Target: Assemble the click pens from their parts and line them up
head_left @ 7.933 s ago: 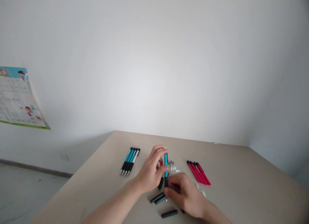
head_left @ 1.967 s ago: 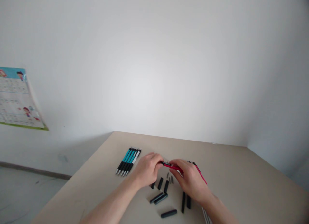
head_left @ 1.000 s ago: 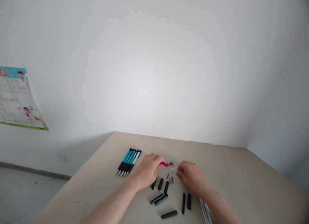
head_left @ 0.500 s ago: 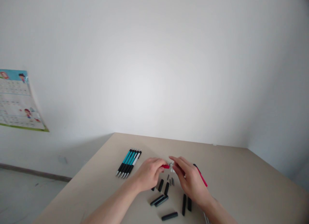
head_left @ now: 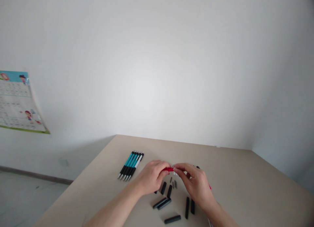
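A red pen barrel is pinched between the thumb and fingers of my left hand, its end pointing right. My right hand has its thumb and fingertips closed at that end of the barrel; whatever small piece they hold is too small to make out. Small white parts lie just behind and below the fingertips. Under the hands are small grey pieces and several black grips. Another red piece shows partly behind my right hand.
Several assembled pens, teal and white with black grips, lie side by side at the left of the table. More black grips lie near the front. A wall rises behind the table; a poster hangs left.
My right hand's fingers have closed in and come down onto the end of the red barrel. They now cover more of the red piece behind. My left hand has hardly moved.
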Tool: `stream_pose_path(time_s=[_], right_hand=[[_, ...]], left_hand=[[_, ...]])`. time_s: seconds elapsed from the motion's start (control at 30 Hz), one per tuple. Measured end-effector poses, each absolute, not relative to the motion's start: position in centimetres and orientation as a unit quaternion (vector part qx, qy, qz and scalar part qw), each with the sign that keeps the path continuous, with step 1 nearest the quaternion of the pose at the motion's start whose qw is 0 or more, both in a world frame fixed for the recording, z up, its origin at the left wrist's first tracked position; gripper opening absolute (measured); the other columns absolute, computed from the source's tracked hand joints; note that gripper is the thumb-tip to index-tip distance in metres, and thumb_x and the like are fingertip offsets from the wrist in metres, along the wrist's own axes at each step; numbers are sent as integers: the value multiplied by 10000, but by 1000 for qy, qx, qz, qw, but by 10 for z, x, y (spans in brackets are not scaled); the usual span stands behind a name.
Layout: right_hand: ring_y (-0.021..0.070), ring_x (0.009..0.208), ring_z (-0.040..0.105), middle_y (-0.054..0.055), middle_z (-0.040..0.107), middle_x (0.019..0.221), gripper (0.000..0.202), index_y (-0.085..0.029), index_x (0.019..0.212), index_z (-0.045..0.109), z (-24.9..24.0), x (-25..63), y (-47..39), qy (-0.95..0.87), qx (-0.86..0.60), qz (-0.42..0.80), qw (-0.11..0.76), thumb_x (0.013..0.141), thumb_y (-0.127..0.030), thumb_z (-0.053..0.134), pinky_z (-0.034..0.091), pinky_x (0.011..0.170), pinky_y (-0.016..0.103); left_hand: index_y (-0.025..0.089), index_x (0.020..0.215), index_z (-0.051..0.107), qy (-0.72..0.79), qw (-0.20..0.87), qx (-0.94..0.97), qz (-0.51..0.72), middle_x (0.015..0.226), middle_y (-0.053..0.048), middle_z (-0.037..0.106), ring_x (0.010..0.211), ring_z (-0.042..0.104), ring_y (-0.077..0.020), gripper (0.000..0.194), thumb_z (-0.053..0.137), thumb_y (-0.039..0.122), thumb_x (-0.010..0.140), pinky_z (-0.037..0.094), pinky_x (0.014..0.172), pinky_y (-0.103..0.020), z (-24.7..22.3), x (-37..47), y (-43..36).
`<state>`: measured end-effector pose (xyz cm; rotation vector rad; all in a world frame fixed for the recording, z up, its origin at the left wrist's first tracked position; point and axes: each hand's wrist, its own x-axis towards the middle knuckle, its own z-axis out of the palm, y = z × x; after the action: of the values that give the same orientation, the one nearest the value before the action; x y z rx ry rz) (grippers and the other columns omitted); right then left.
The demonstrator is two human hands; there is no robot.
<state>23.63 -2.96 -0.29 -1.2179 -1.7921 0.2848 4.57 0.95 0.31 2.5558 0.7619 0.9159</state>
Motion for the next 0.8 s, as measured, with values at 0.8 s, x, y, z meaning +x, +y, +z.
stream_pose_path(time_s=[0.8], right_hand=[[159, 553, 581, 43, 636, 561, 140, -169, 509, 616, 31, 297, -33, -726, -681, 79, 50, 649, -163, 604, 276, 487, 244]], left_hand=[[207, 1120, 486, 249, 118, 873, 403, 936, -25, 675, 873, 609, -161, 207, 348, 164, 971, 426, 812, -291, -4, 42, 12]])
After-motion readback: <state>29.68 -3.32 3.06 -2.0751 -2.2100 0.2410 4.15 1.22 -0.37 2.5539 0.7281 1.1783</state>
